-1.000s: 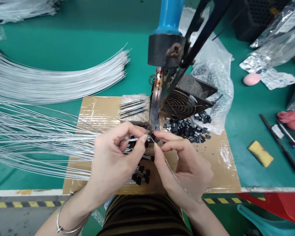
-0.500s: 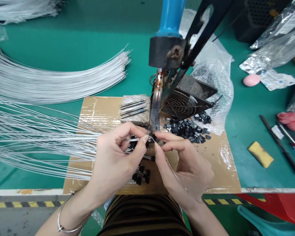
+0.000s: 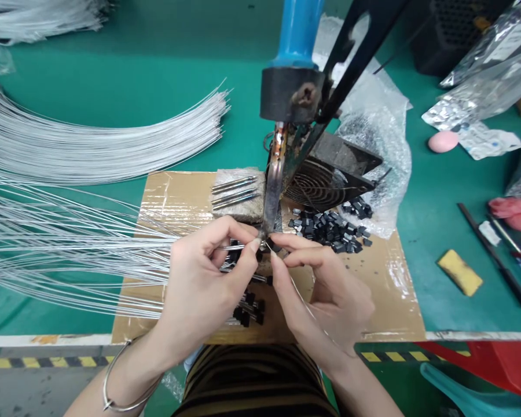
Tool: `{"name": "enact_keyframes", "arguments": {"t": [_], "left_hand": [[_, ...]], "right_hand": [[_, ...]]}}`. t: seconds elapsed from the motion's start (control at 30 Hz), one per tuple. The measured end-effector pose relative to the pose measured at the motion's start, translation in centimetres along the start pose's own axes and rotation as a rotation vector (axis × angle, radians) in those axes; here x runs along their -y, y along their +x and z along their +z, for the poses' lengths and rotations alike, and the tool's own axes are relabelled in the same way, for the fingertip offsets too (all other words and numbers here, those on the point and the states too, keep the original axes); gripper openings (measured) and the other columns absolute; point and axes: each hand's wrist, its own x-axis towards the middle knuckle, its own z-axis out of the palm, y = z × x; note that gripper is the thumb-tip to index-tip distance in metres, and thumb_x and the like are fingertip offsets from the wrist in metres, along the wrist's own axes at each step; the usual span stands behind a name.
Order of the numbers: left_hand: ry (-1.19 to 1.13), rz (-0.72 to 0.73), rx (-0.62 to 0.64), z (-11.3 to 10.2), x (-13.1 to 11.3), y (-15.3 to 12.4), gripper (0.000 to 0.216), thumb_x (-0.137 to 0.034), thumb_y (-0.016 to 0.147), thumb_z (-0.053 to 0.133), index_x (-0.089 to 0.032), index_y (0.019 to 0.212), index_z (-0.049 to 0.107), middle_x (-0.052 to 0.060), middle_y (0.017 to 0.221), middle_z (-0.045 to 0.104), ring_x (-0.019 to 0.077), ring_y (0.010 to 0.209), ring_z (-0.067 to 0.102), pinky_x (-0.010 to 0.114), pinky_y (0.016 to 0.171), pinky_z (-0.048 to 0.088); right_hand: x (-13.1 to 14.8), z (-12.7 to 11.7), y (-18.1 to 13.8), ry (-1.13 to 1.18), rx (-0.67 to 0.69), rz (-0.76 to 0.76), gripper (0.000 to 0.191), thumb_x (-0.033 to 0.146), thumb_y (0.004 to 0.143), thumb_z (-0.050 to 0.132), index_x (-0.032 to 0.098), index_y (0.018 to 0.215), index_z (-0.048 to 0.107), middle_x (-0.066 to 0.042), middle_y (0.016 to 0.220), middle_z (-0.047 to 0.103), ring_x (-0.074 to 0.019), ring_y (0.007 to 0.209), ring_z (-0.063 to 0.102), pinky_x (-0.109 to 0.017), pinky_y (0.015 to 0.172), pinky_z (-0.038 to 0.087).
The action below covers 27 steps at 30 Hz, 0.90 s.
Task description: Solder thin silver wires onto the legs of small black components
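Under the tip of a soldering iron [image 3: 272, 197] with a blue handle, my two hands meet. Thumb and forefinger of my left hand [image 3: 204, 284] pinch a thin grey cable [image 3: 235, 247], its end close to the iron's tip. My right hand [image 3: 330, 284] is closed on a fine solder wire [image 3: 309, 311], which runs back across the palm to the wrist. A small black piece sits at the right fingertips; whether they grip it too is unclear. Beneath the hands lie cables with black connector ends [image 3: 254, 307], partly hidden.
Loose black connectors [image 3: 330, 229] are heaped right of the iron, before a black fan [image 3: 330, 179]. Metal tips rest on a grey block [image 3: 238, 211]. Grey cable bundles [image 3: 113, 147] cover the left. A yellow sponge [image 3: 460, 272] lies at right; a black metal arm supports the iron.
The iron and both hands appear shifted very slightly left in the picture. Both grips stay the same.
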Motion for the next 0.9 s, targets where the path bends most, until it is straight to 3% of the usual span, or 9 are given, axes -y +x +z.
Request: {"name": "enact_keyframes", "arguments": {"t": [0.57, 0.9], "left_hand": [[0.007, -0.010, -0.002, -0.03, -0.31, -0.11, 0.009, -0.015, 0.086, 0.073, -0.020, 0.078, 0.072, 0.000, 0.083, 0.078, 0.0134, 0.070, 0.070, 0.022, 0.058, 0.051], [0.003, -0.029, 0.017, -0.11, 0.15, -0.06, 0.009, -0.015, 0.086, 0.072, -0.020, 0.079, 0.072, 0.000, 0.084, 0.078, 0.0142, 0.074, 0.072, 0.022, 0.062, 0.053]], "right_hand": [[0.01, -0.02, -0.01, -0.026, -0.002, 0.013, 0.027, 0.000, 0.086, 0.074, 0.023, 0.099, 0.069, -0.005, 0.110, 0.083, -0.0208, 0.099, 0.081, -0.035, 0.091, 0.067], [-0.05, 0.03, -0.04, -0.020, -0.007, 0.005, 0.028, -0.002, 0.085, 0.074, 0.022, 0.099, 0.070, -0.005, 0.109, 0.083, -0.0188, 0.098, 0.081, -0.031, 0.088, 0.066]]}}
